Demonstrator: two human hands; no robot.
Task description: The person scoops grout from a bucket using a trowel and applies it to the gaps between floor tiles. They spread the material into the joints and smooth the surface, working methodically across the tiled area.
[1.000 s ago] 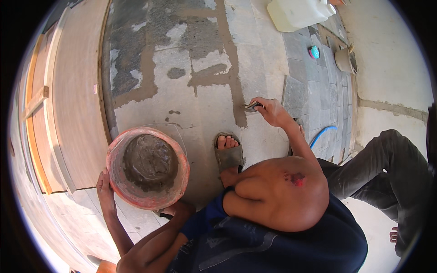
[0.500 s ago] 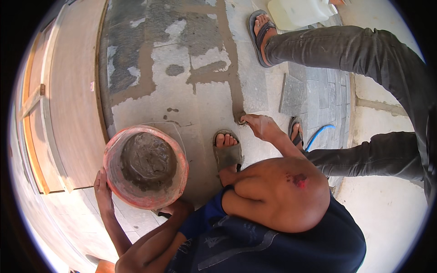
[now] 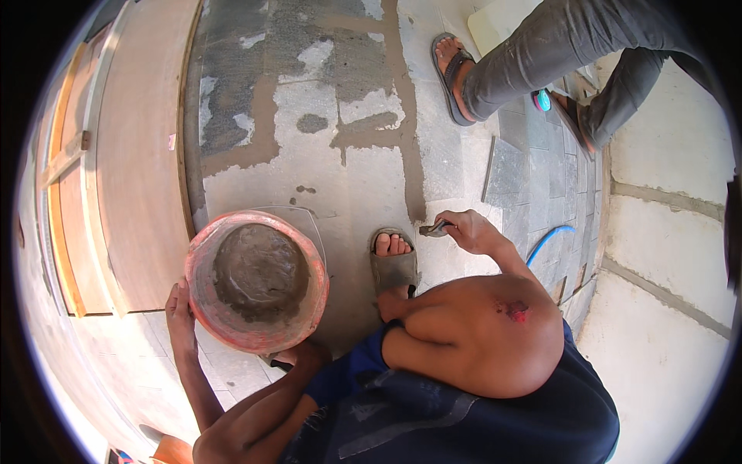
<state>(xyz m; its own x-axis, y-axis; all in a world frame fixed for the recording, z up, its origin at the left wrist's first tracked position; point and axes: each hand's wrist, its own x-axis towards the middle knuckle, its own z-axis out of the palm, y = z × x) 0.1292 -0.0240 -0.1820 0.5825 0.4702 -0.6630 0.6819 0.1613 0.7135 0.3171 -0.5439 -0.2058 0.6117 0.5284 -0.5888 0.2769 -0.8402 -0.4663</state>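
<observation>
Head view: holding reddish bucket (image 3: 255, 341), partly filled with grey mortar (image 3: 260, 272), with left hand (image 3: 179, 311). Pinching small tool (image 3: 435, 229) in right hand (image 3: 470, 231).

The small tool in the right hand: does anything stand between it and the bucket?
Yes, a sandalled foot stands on the floor between the tool and the bucket. The bucket's thin wire handle also loops out on that side.

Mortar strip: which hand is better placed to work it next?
Right, most likely. The right hand holds a small flat tool close to the near end of the mortar strip; the left hand is at the side of the bucket, farther away.
</observation>
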